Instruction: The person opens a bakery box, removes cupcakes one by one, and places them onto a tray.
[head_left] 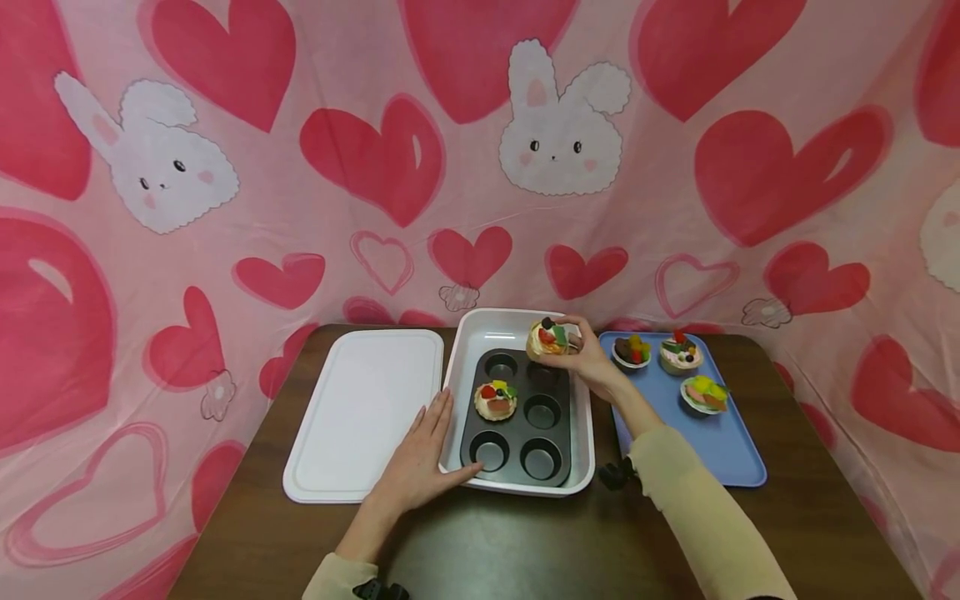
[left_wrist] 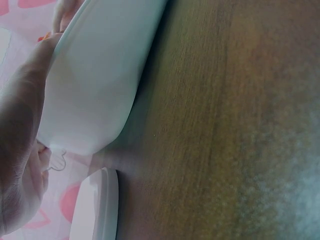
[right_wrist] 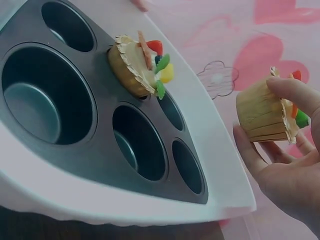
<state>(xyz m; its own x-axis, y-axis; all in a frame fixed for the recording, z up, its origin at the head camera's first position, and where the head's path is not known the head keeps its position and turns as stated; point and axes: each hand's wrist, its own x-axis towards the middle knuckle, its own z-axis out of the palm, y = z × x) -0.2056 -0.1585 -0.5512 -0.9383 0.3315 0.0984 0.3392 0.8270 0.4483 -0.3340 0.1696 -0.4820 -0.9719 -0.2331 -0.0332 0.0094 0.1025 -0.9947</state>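
My right hand (head_left: 594, 367) grips a toy cupcake (head_left: 545, 340) above the far right cups of a dark muffin pan (head_left: 517, 425). In the right wrist view, thumb and fingers hold the sides of its tan wrapper (right_wrist: 260, 114), with red and green toppings at its top. Another fruit-topped cupcake (head_left: 496, 402) sits in the pan's middle left cup. The pan lies inside a white rectangular tub (head_left: 584, 467). My left hand (head_left: 420, 460), fingers extended, rests along the tub's near left rim; the left wrist view shows it against the tub's outer wall (left_wrist: 95, 85).
On the right, a blue tray (head_left: 716, 450) carries a dark cupcake (head_left: 631, 351), a cream-topped cupcake (head_left: 681, 355) and one with yellow topping (head_left: 703, 394). A flat white lid (head_left: 360, 417) lies left of the tub. Behind the wooden table (head_left: 480, 550) hangs a pink heart-print cloth (head_left: 480, 200).
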